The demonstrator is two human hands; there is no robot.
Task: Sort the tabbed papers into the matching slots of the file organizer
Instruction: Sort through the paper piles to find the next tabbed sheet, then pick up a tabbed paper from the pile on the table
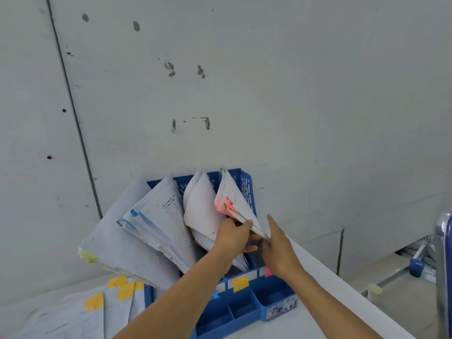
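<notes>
A blue file organizer (247, 189) stands on the white table against the wall, its slots stuffed with leaning papers. The rightmost slot holds papers with pink tabs (226, 205). My left hand (232, 237) pinches the lower edge of these pink-tabbed papers. My right hand (278, 250) lies flat against their right side with straight fingers. Blue-tabbed papers (156, 223) fan out of a slot to the left, and a stack with a yellow-green tab (115, 245) leans furthest left. Yellow and pink labels (241, 284) mark the organizer's front.
Loose papers with yellow tabs (117, 293) lie on the table at the lower left. The table's right edge (347, 287) runs diagonally; beyond it are a metal frame (440, 253) and a floor with a small white cup (374, 289). The organizer's front tray compartments (242, 309) are open.
</notes>
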